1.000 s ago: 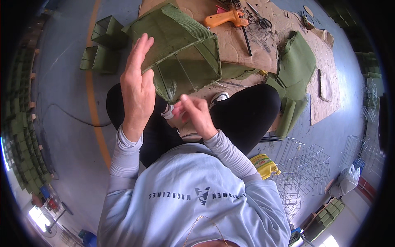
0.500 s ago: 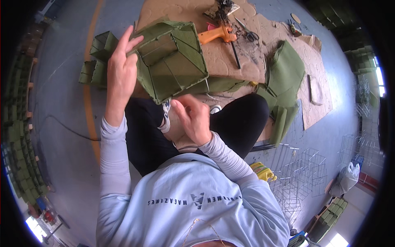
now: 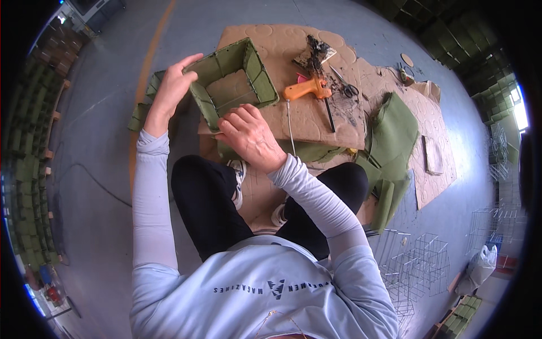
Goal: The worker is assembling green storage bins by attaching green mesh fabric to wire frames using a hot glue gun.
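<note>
In the head view, the person sits on the floor with knees drawn up and holds a green fabric-covered wire box, open side up, over a sheet of brown cardboard spread on the grey concrete floor. The left hand grips the box's left wall, fingers curled over the top rim and thumb outside, which seems meant to steady the frame against tipping. The right hand presses on the near wall and rim, fingers bent and closed on the fabric there, apparently smoothing or pinning the cloth to the wire; whether anything small sits between its fingers cannot be told. The box stands just ahead of the knees, its far corner near an orange glue gun that lies on the cardboard with its cord trailing toward the person. Beyond the gun are scissors and a dark charred scrap. Loose green fabric pieces lie to the right, draping off the cardboard edge, and more folded green pieces sit left of the box. Bare wire frames stand well apart at the lower right. Open floor lies to the left; the right side is crowded, so the box has freer room leftward and toward the body.
</note>
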`<act>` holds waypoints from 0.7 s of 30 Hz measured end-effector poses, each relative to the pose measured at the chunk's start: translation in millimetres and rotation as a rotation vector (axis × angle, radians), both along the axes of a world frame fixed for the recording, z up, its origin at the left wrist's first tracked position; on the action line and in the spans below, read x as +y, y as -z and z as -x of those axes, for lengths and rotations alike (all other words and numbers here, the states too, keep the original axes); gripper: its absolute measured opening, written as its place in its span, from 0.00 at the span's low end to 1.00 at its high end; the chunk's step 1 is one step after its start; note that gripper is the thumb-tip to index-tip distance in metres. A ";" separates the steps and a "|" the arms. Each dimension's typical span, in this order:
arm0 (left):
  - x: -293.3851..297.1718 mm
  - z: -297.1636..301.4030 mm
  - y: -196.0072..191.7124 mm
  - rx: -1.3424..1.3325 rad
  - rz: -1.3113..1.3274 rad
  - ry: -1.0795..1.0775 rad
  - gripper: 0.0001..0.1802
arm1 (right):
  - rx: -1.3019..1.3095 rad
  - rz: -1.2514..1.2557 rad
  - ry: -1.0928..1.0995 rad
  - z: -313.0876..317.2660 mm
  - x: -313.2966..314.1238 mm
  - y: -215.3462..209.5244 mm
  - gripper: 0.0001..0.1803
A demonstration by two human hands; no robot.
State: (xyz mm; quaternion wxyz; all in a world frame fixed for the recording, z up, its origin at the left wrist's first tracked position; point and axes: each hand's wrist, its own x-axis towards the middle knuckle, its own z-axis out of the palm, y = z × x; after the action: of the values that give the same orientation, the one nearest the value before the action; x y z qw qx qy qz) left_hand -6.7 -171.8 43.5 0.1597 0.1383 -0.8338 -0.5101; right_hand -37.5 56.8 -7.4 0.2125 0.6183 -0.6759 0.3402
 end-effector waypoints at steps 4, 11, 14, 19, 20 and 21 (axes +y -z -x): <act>-7.9 10.8 -8.7 0.164 0.219 0.066 0.24 | 0.011 0.050 0.029 10.4 -11.9 -4.2 0.11; 9.4 56.7 -38.3 0.030 0.692 -0.009 0.16 | -0.016 0.013 0.031 18.6 -24.2 -9.4 0.13; 6.8 70.3 -33.2 0.018 0.845 -0.048 0.13 | -0.001 0.021 0.053 17.2 -30.7 -8.2 0.13; 19.0 70.4 -37.7 0.020 0.899 -0.086 0.09 | 0.009 0.021 0.071 17.5 -31.3 -7.3 0.13; 21.7 69.1 -39.8 -0.011 0.901 -0.094 0.08 | 0.011 0.023 0.074 17.6 -31.1 -7.0 0.13; 23.4 68.6 -39.7 -0.008 0.904 -0.092 0.08 | 0.008 0.014 0.072 17.9 -31.0 -6.5 0.13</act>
State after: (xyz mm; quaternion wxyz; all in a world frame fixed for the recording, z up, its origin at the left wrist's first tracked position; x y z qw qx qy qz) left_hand -75.3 -148.4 83.2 0.2233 0.0935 -0.9663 -0.0870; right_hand -55.4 25.8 -1.0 0.2316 0.5935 -0.6944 0.3345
